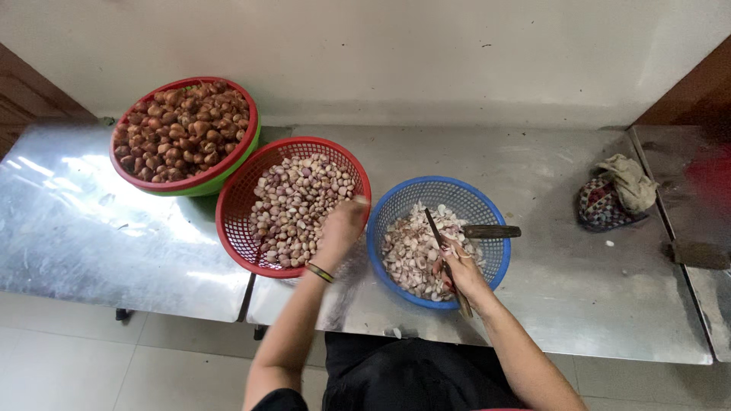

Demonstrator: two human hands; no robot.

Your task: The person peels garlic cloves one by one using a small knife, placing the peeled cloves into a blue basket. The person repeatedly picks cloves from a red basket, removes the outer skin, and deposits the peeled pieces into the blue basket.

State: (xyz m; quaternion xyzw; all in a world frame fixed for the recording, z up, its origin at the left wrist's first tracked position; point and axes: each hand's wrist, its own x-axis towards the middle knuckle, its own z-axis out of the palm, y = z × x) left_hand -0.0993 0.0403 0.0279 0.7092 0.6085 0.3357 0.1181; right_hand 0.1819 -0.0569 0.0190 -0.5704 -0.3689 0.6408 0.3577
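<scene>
- Nearest the camera we see our dark-clothed lap, with both bare forearms reaching forward over the near edge of the desk (pixel 533 304).
- Our right hand (pixel 461 270) sits at the near rim of the blue basket (pixel 396 205). Its grip is closed on a knife (pixel 445 255): the thin blade points away from us over the basket contents, and the handle end shows below the wrist.
- We also see a pale clove pinched at the fingertips of this hand, though we cannot tell exactly how it is held.
- The blue basket holds pale peelings (pixel 411 251). A second dark handle (pixel 491 231) rests across its right rim.
- Our left hand (pixel 343 224) reaches over the right rim of the red basket (pixel 236 228), fingers curled down toward the contents. We cannot tell whether this grip holds anything. A striped bangle (pixel 320 272) sits on the wrist.
- The red basket is filled with small peeled shallots (pixel 297 205), purple and white. It stands just beside the blue basket.
- Behind it to the left, a red basket nested in a green one (pixel 221 179) carries brown unpeeled shallots (pixel 179 129); the two red rims touch.
- A crumpled cloth (pixel 617 198) lies well apart on the right of the desk.
</scene>
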